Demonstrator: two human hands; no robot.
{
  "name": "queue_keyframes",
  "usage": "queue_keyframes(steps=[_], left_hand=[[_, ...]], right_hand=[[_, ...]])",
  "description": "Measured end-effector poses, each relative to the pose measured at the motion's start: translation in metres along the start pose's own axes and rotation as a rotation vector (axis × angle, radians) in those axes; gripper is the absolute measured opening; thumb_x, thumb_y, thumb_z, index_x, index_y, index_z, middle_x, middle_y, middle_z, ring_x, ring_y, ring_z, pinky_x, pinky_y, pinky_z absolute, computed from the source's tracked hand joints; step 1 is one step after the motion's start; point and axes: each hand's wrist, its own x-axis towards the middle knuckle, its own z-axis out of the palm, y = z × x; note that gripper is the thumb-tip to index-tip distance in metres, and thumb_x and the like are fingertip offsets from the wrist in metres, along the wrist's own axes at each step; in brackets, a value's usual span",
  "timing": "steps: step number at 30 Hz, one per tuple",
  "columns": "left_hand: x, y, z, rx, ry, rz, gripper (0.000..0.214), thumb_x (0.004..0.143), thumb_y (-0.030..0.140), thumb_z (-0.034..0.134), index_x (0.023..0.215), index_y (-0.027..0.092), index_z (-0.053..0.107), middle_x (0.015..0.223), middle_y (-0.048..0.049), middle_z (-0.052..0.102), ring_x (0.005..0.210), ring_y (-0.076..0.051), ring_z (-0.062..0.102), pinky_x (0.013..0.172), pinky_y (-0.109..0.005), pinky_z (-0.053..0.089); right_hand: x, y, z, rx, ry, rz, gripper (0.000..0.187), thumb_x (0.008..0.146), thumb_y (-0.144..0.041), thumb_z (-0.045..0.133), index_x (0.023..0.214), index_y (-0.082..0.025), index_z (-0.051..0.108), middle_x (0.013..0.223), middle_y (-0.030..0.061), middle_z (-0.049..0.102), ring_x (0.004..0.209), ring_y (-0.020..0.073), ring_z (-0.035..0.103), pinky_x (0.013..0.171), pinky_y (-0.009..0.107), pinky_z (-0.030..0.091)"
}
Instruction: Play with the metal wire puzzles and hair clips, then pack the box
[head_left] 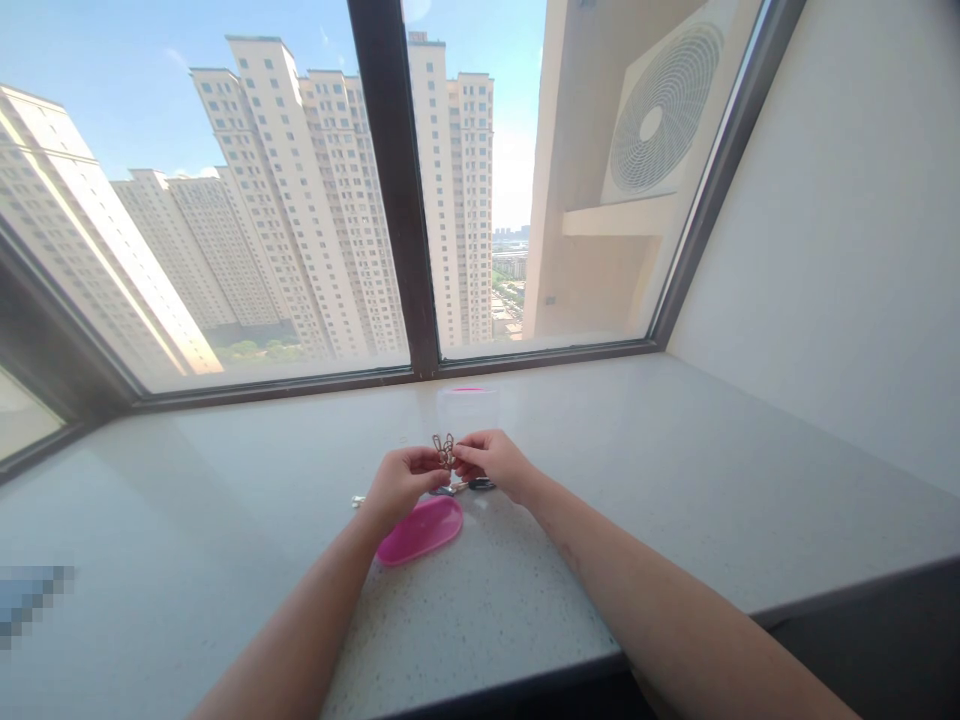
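Note:
Over the counter, both hands meet at a small bronze-coloured metal piece with several thin loops [445,450]; its exact kind is too small to tell. My left hand [409,482] pinches it from the left, thumb and fingers closed. From the right, my right hand [491,462] grips its other side with thumb and fingertips. Just beneath the hands lie small silvery metal items [450,490] and a black item [481,483], partly hidden by the fingers. A pink oval tray [420,532] sits below my left hand, its left end covered by the wrist.
A small white item [358,502] lies left of my left hand. Behind the hands stands a clear container with a pink strip [468,402], near the window frame [424,362]. A pixelated patch [30,600] covers something at far left. The speckled counter [480,620] ends at a dark front edge.

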Motion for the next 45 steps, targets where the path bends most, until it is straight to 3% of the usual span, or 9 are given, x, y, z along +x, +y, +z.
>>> queue_keyframes(steps=[9,13,16,33,45], left_hand=[[0.0006,0.0004,-0.002,0.025,0.0,-0.025,0.026,0.063,0.023,0.073,0.085,0.01,0.068,0.069,-0.0062,0.069,0.065,-0.018,0.065,0.061,-0.028,0.05],[0.0005,0.0009,-0.0018,0.031,0.009,-0.027,0.025,0.063,0.023,0.072,0.084,0.01,0.067,0.07,-0.0065,0.069,0.064,-0.018,0.065,0.06,-0.028,0.05],[0.0003,0.002,-0.0009,0.025,0.005,-0.026,0.025,0.063,0.023,0.072,0.083,0.01,0.067,0.071,-0.0067,0.069,0.064,-0.017,0.064,0.059,-0.027,0.05],[0.0,0.0007,-0.0018,0.02,-0.043,-0.006,0.025,0.066,0.025,0.072,0.087,0.011,0.067,0.075,-0.0063,0.069,0.063,-0.016,0.065,0.061,-0.027,0.051],[-0.0003,0.0,-0.0018,0.03,-0.04,-0.014,0.028,0.065,0.027,0.072,0.088,0.011,0.068,0.077,-0.0061,0.069,0.062,-0.016,0.064,0.06,-0.027,0.051]], right_hand=[[0.0013,-0.0015,0.001,0.027,0.004,0.012,0.025,0.071,-0.036,0.064,0.071,-0.012,0.066,0.061,0.0036,0.064,0.054,0.0111,0.058,0.054,0.024,0.047],[-0.0005,-0.0014,0.0003,-0.004,-0.025,-0.022,0.02,0.064,-0.027,0.069,0.077,-0.011,0.067,0.065,0.0031,0.065,0.057,0.0109,0.058,0.058,0.025,0.048],[-0.0026,-0.0016,0.0004,-0.056,-0.045,-0.072,0.027,0.057,-0.018,0.073,0.083,-0.012,0.067,0.07,0.0026,0.066,0.06,0.0109,0.058,0.058,0.024,0.048],[-0.0063,-0.0044,0.0021,-0.175,-0.084,-0.096,0.023,0.068,-0.02,0.065,0.089,-0.013,0.065,0.078,0.0056,0.067,0.055,0.0132,0.062,0.045,0.02,0.045],[-0.0037,-0.0051,0.0014,-0.152,-0.037,-0.124,0.021,0.066,-0.019,0.066,0.086,-0.013,0.065,0.072,0.0026,0.065,0.039,0.003,0.039,0.036,0.017,0.028]])
